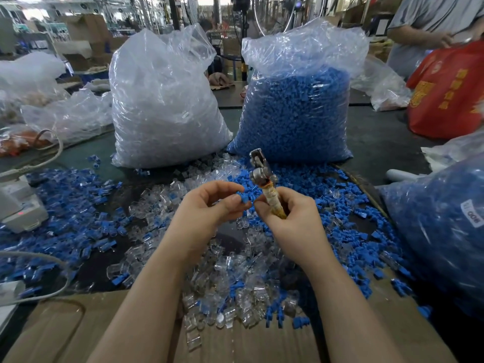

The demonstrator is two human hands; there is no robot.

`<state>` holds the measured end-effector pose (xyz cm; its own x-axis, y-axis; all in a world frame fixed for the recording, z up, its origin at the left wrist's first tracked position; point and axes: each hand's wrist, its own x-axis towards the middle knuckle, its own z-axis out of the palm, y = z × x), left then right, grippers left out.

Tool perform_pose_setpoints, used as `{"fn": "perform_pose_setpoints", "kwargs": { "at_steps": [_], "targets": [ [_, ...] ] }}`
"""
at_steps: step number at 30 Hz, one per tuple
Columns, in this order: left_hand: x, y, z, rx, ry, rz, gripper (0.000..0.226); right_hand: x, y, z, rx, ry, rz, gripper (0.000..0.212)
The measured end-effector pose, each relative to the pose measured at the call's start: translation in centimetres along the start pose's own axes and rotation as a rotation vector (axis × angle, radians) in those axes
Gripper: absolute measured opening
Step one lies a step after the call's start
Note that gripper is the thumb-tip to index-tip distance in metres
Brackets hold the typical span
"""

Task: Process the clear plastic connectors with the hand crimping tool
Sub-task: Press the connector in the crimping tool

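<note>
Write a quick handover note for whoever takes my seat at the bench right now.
Left hand pinches a small blue piece.
Right hand grips the crimping tool by its taped handle, head up.
Loose clear connectors and blue pieces lie mixed on the table and cardboard; full bags of clear and blue stand behind.
Finished count unclear; plenty left.

A red bag (450, 90) with yellow print sits far right of the hands, beside a seated person (429, 24). A white device (18, 205) rests left, and cardboard (262, 341) lies beneath the forearms.
</note>
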<state>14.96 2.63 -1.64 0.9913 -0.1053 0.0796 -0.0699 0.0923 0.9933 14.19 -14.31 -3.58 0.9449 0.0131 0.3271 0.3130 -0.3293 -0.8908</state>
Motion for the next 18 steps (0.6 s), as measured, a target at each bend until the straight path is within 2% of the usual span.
{"fn": "perform_pose_setpoints", "kwargs": {
  "at_steps": [7, 12, 14, 16, 18],
  "targets": [
    [-0.1, 0.0, 0.1, 0.144, -0.029, 0.108, 0.015, 0.0, -0.2, 0.0, 0.063, -0.011, -0.009, 0.022],
    [-0.3, 0.3, 0.1, 0.195, -0.05, 0.115, 0.017, 0.1, -0.2, 0.1, 0.078, -0.022, -0.018, 0.021],
    [-0.1, 0.1, -0.6, 0.297, -0.023, 0.103, 0.027, 0.1, -0.1, 0.1, 0.062, -0.012, -0.014, 0.023],
    [0.1, -0.2, -1.7, 0.468, 0.063, 0.026, 0.023, 0.0, 0.1, 0.1, 0.034, -0.003, -0.005, 0.025],
    [0.2, -0.7, -3.0, 0.745, 0.129, -0.054, 0.017, 0.0, 0.2, 0.1, 0.016, 0.004, 0.004, 0.025]
  ]
}}
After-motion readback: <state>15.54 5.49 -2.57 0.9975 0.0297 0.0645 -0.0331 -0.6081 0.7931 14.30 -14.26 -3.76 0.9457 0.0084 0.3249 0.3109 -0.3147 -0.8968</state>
